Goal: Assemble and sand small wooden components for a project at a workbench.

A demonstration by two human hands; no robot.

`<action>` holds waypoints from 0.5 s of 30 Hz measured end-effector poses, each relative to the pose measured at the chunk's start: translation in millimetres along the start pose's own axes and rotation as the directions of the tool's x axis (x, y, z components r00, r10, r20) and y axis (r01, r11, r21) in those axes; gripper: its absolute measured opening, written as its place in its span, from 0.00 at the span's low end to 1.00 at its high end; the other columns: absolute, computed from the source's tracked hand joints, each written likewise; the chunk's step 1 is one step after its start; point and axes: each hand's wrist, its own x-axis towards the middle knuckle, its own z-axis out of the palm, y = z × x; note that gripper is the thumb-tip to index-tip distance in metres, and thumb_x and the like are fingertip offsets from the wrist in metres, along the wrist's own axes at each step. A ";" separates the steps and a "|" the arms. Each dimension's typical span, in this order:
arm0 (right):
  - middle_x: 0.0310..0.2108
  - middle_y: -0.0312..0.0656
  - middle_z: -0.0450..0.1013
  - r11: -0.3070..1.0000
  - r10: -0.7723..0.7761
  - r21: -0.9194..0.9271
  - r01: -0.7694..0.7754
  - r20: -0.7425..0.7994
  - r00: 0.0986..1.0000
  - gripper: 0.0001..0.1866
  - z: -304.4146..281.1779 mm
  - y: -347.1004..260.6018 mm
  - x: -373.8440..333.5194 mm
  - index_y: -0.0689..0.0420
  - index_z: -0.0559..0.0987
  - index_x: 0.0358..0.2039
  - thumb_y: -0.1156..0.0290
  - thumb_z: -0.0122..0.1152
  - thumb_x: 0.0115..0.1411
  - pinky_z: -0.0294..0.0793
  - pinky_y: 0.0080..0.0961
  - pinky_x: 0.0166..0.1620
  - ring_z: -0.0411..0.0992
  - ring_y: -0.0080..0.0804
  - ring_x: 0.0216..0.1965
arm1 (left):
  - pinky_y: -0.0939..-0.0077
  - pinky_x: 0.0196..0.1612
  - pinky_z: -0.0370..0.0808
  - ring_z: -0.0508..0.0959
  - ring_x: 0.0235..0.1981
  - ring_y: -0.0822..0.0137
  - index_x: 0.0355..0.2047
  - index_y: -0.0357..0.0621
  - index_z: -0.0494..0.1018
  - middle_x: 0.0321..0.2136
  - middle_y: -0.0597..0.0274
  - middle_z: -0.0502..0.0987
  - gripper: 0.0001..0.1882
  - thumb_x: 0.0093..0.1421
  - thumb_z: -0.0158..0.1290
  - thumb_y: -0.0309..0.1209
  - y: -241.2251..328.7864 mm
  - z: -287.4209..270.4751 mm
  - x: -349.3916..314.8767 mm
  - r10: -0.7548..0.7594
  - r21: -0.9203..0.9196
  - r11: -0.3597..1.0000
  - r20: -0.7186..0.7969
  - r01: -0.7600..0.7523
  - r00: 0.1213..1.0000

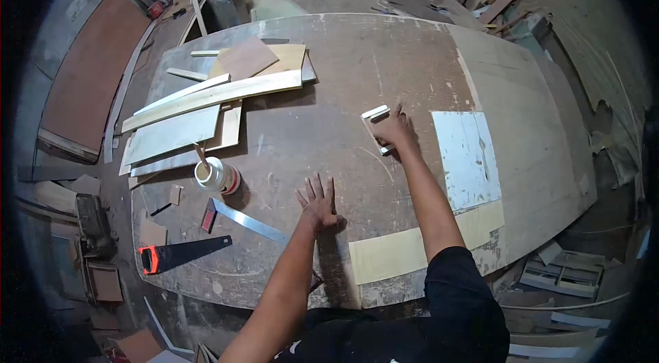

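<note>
- Worn wooden surface (343, 136), brown and matte, scratched and flecked with pale marks; towards the right a smoother, lighter tan sheet (528, 109) covers it.
- The person's right grip (395, 128) is closed around a small pale-edged piece (375, 113), with the index finger stretched forward. The piece is on the bare brown area, right of centre; whitish ends show on either side of the fingers, and the hand hides the rest of its shape.
- The left grip (318, 206) holds nothing: it lies palm down on the wood, fingers spread.
- Right of the held piece, a flat white panel (469, 160), roughly rectangular, its coating chipped and scuffed. Nearer the person, a thin cream-yellow strip (388, 254) runs partly beneath the right forearm.
- At the upper left, a loose pile: a long, narrow pale board (213, 99), a smooth grey-white panel (171, 133) and a pinkish-brown flat piece (247, 59), overlapping at angles.
- Just below the pile, an open white plastic jar (223, 178) with a reddish band; a brown stick (200, 155) pokes out of its round mouth. Its other contents are too small to make out.
- Below the jar, a shiny metal-bladed square (250, 222) and a handsaw (195, 253) with a dark blade and orange-and-black handle.
</note>
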 end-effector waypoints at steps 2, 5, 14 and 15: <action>0.57 0.65 0.58 1.000 -0.001 -0.019 0.000 -0.022 1.000 0.69 -0.6 -1.9 -2.1 0.67 0.33 0.64 0.34 0.61 0.39 0.51 0.41 0.64 0.56 0.55 0.61 | 0.24 0.55 0.25 0.25 0.65 0.34 0.66 0.53 0.29 0.65 0.38 0.24 0.67 0.36 0.60 0.58 0.1 1.0 -0.5 -0.002 -0.003 1.000 0.006 0.002 1.000; 0.59 0.63 0.56 0.999 0.026 0.041 -0.027 0.035 0.999 0.67 -18.3 -16.3 -22.2 0.65 0.35 0.64 0.35 0.62 0.40 0.54 0.45 0.62 0.54 0.53 0.62 | 0.23 0.55 0.26 0.26 0.65 0.34 0.66 0.54 0.29 0.65 0.39 0.23 0.67 0.36 0.61 0.58 -3.8 -3.7 -5.4 -0.019 -0.003 1.000 0.021 0.019 1.000; 0.58 0.63 0.56 0.998 0.057 0.020 -0.057 0.020 0.998 0.67 -6.9 3.9 -10.1 0.61 0.33 0.65 0.40 0.64 0.39 0.56 0.46 0.61 0.55 0.54 0.60 | 0.24 0.55 0.26 0.23 0.64 0.35 0.66 0.55 0.26 0.64 0.39 0.21 0.67 0.37 0.60 0.57 2.8 -8.2 -2.9 -0.026 0.006 1.000 0.064 0.025 0.998; 0.55 0.68 0.59 0.999 0.003 -0.037 -0.003 -0.001 1.000 0.69 1.4 17.1 -1.4 0.61 0.30 0.65 0.37 0.64 0.39 0.55 0.44 0.61 0.59 0.56 0.57 | 0.24 0.55 0.26 0.23 0.64 0.35 0.66 0.55 0.26 0.64 0.39 0.21 0.67 0.37 0.60 0.57 6.2 -8.8 -0.8 -0.019 0.004 1.000 0.065 0.019 0.998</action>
